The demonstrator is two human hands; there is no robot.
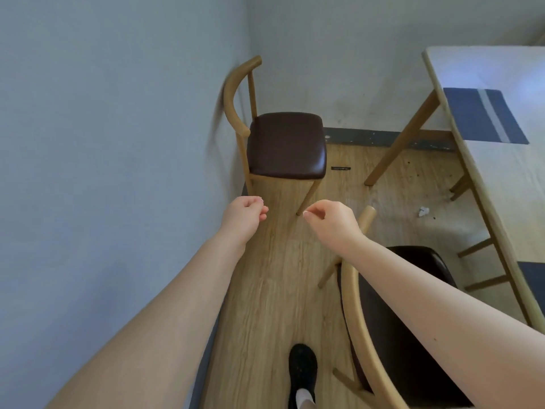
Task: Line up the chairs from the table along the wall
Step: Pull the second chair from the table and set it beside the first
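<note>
The blue wall [103,143] runs along the left, and one wooden chair [284,143] stands in the corner with its curved back against it. The left hand [244,214] and right hand [331,219] hang loosely curled, holding nothing. The second chair [395,320] stands below the right forearm, nearer that hand, beside the tabletop [501,178].

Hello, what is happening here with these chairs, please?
A person is moving chairs from the table to the wall. One chair stands with its back against the wall, in the corner. A second chair is beside the person, away from the wall. The left hand and right hand are loosely curled and hold nothing.
</note>
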